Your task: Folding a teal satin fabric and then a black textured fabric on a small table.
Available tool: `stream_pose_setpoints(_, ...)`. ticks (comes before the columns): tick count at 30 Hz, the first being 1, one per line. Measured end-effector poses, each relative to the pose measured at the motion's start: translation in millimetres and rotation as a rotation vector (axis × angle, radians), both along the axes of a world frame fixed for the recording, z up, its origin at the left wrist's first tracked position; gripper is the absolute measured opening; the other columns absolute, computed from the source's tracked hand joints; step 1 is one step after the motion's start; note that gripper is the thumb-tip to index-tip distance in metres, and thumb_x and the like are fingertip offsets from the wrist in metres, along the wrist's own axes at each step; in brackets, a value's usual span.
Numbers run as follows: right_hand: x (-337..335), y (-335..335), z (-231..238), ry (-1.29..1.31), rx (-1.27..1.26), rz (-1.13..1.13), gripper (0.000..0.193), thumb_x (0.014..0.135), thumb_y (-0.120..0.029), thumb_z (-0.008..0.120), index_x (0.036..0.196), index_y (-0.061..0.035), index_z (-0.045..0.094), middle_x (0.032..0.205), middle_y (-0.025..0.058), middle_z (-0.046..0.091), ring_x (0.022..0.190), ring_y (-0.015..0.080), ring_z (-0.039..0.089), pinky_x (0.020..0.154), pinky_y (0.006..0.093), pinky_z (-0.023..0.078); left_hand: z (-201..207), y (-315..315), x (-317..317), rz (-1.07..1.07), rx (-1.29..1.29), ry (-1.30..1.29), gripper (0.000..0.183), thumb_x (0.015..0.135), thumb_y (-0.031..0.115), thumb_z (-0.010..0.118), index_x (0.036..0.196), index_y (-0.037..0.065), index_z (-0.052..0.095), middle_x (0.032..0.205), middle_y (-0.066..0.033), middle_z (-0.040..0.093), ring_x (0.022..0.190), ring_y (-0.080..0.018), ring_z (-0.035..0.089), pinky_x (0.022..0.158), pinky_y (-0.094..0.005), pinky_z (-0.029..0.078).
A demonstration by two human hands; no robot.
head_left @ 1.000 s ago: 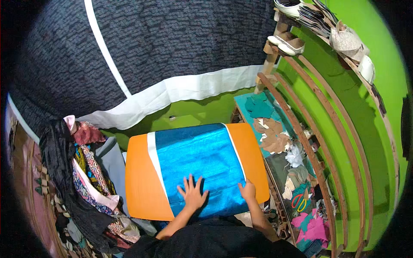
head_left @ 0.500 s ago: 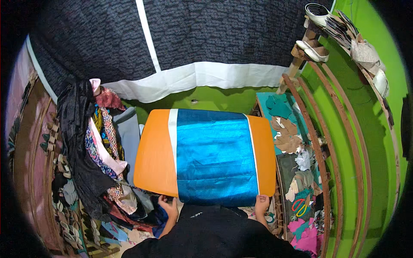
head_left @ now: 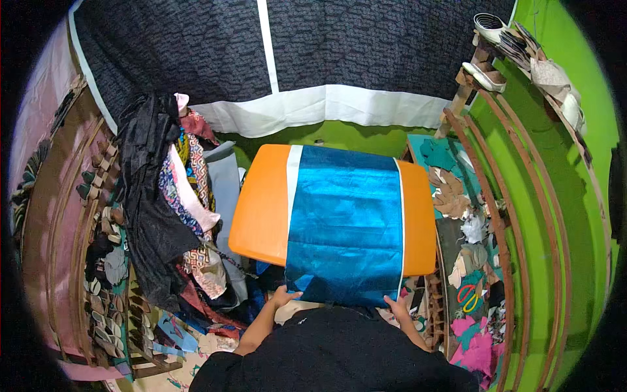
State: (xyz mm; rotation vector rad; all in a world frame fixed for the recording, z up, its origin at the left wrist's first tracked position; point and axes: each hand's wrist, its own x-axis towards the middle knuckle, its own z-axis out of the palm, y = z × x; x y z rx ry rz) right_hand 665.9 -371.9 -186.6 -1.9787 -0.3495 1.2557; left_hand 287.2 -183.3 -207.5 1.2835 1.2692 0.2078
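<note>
A shiny blue sheet of material (head_left: 346, 222) with white strips along both sides lies across the orange table (head_left: 258, 202). Its near end hangs past the table's front edge, close to my body. My left hand (head_left: 285, 296) is at its near left corner, fingers closed on the edge, where a small flap looks folded. At the near right corner, my right hand (head_left: 397, 306) pinches the sheet between thumb and fingers. Light creases run across the blue surface.
Draped cloths, black (head_left: 153, 202) and patterned, hang on the left. On the right, a side bench holds fabric scraps (head_left: 450, 193) and scissors with red and yellow handles (head_left: 467, 298). Wooden rails (head_left: 486, 222) carrying shoes (head_left: 484, 77) rise beyond it. A dark curtain (head_left: 366, 46) hangs behind.
The sheet's near end now reaches further over the front edge toward me. My left hand has moved from beside the sheet onto its near left corner. The whole view has shifted.
</note>
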Motion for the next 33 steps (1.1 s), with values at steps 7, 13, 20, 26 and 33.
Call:
stream_pose_setpoints(7,-69,-18,49,-0.462,0.612,-0.212,0.049,0.072,-0.002,0.063,0.116,-0.0004,0.042,0.106,0.0093,0.051,0.095,0.0189,0.049,0.081,0.0307,0.041,64,-21,-38,0.223,0.191,-0.224,0.046,0.067,0.013,0.071,0.106,0.0,0.049,0.086,-0.0085,0.058,0.077,-0.0139,0.055,0.071,-0.0283,0.046)
stream_pose_setpoints(13,-101,-64,142,-0.267,0.43,0.041,0.03,0.073,-0.003,0.06,0.103,-0.002,0.056,0.102,0.0058,0.055,0.091,0.015,0.051,0.084,0.0276,0.038,194,-55,-75,0.208,0.599,-0.387,0.039,0.069,0.003,0.059,0.107,0.004,0.049,0.097,-0.0081,0.055,0.084,-0.0133,0.052,0.074,-0.0268,0.043)
stream_pose_setpoints(20,-140,-84,234,-0.641,0.483,0.295,0.043,0.052,-0.007,0.075,0.092,-0.0058,0.06,0.094,0.0071,0.058,0.083,0.0194,0.055,0.072,0.0278,0.043,244,-72,-88,0.419,0.175,-0.787,0.01,0.072,0.001,0.058,0.082,0.003,0.055,0.076,-0.0009,0.053,0.067,-0.0064,0.047,0.061,-0.0197,0.038)
stream_pose_setpoints(26,-139,-84,218,-0.886,0.746,0.053,0.014,0.062,0.0,0.066,0.072,-0.0018,0.057,0.094,0.0107,0.055,0.083,0.0253,0.056,0.073,0.0318,0.045,274,-84,-88,0.283,0.3,-0.997,0.048,0.059,0.007,0.076,0.1,0.005,0.05,0.09,-0.0028,0.053,0.08,-0.011,0.053,0.072,-0.0217,0.042)
stream_pose_setpoints(33,-142,-73,239,-0.459,1.106,-0.174,0.018,0.077,-0.012,0.064,0.085,-0.0022,0.051,0.081,0.0059,0.055,0.078,0.0155,0.055,0.073,0.027,0.044,297,-80,-113,0.161,1.087,-0.103,0.028,0.055,-0.004,0.066,0.081,0.003,0.06,0.083,-0.006,0.053,0.077,-0.0189,0.053,0.073,-0.0281,0.041)
